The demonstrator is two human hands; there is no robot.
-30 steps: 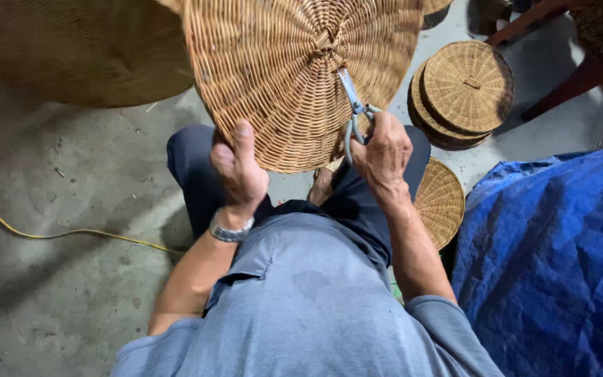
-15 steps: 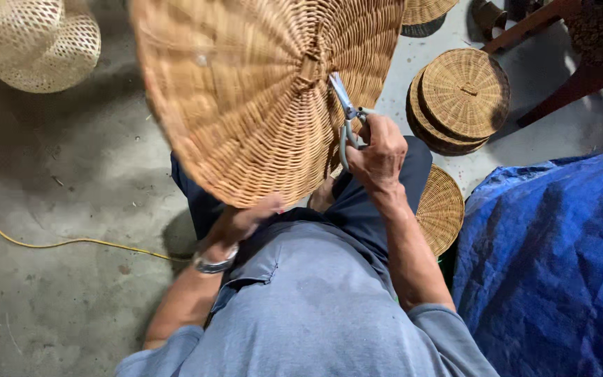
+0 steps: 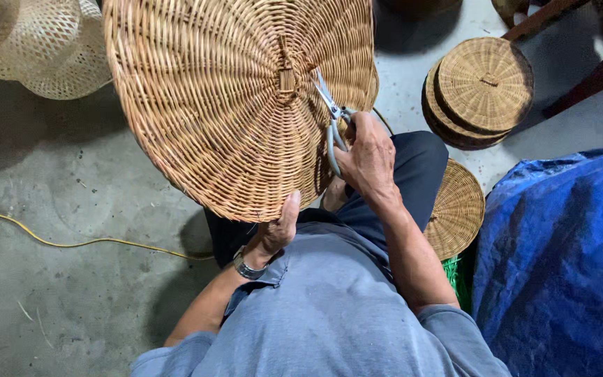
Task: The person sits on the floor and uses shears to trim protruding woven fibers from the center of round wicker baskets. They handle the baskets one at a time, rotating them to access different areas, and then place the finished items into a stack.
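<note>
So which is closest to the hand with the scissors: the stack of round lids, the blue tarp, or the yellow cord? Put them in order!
From the right hand:
1. Stack of round lids, up and to its right.
2. Blue tarp, lower right.
3. Yellow cord, far across on the left floor.

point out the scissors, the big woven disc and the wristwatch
scissors [image 3: 331, 119], head view, on the blades near the pivot
big woven disc [image 3: 225, 105], head view, on its woven face
wristwatch [image 3: 247, 268], head view, on the band
</note>
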